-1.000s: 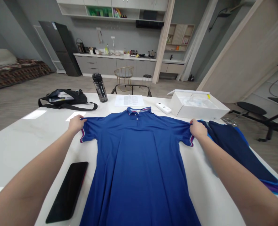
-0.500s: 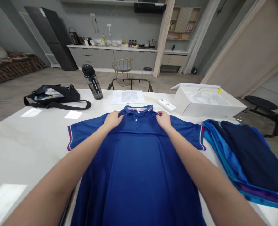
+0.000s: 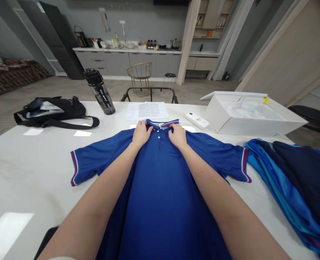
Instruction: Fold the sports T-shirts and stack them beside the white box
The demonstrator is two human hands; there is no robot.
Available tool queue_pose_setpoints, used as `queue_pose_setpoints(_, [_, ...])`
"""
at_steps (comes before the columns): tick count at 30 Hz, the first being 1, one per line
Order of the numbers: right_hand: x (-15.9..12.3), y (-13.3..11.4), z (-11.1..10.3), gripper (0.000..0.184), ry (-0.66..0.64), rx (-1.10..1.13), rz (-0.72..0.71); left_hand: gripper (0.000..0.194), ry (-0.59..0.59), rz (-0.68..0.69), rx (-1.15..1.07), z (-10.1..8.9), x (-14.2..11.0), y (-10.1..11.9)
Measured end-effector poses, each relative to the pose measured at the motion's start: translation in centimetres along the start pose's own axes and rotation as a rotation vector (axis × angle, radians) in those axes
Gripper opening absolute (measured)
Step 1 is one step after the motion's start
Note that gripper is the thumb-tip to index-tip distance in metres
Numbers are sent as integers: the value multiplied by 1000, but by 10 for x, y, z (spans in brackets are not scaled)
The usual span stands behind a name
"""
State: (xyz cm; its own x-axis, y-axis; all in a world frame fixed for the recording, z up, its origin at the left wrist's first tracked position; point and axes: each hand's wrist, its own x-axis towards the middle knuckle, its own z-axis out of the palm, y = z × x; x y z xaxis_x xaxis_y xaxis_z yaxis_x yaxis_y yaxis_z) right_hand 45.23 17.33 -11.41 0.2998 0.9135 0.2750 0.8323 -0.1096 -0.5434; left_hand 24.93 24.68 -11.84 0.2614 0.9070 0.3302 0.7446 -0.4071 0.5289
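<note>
A blue polo shirt (image 3: 160, 195) lies face up on the white table (image 3: 27, 169), sleeves spread, with red and white trim on collar and cuffs. My left hand (image 3: 141, 133) rests on the left side of the collar, fingers curled onto its edge. On the right side of the collar my right hand (image 3: 177, 135) does the same, fingers bent and pinching the fabric. The two hands sit close together on either side of the button placket. Both forearms lie over the shirt's chest.
Behind the collar lie a printed sheet (image 3: 147, 110) and a white remote (image 3: 197, 120). A dark bottle (image 3: 99, 92) and black bag (image 3: 51, 110) are at the back left, an open white box (image 3: 251, 119) at the back right. Folded blue clothes (image 3: 292, 173) lie to the right.
My hands let go of the sleeve ends, moved inward to the shoulders, then closed in on the collar. The view has shifted forward and down.
</note>
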Motion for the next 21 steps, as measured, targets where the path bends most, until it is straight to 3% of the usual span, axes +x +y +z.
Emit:
queue_pose_setpoints(2, [9,6,1,29,122,109,133,48,48,-58,-79,1,7,-3])
queue_pose_setpoints(5, [21,13,1,49,296,201,266,41,-45,-107,-202,1,23,-8])
queue_pose_setpoints(8, [30,21,1,65,171,206,248,43,-153,-155,-186,-1,39,-10])
queue_pose_setpoints(11, [34,27,-3,65,27,175,220,52,-228,-103,-124,-6,50,-10])
queue_pose_setpoints(14, [38,31,-11,60,-30,158,178,45,-358,84,-218,-17,54,-14])
queue_pose_setpoints(17, [41,30,-23,50,-91,96,44,43,-482,203,-189,-28,56,-22])
queue_pose_setpoints(21, [45,23,-36,26,-184,-102,-82,30,-490,332,-71,-35,62,-30])
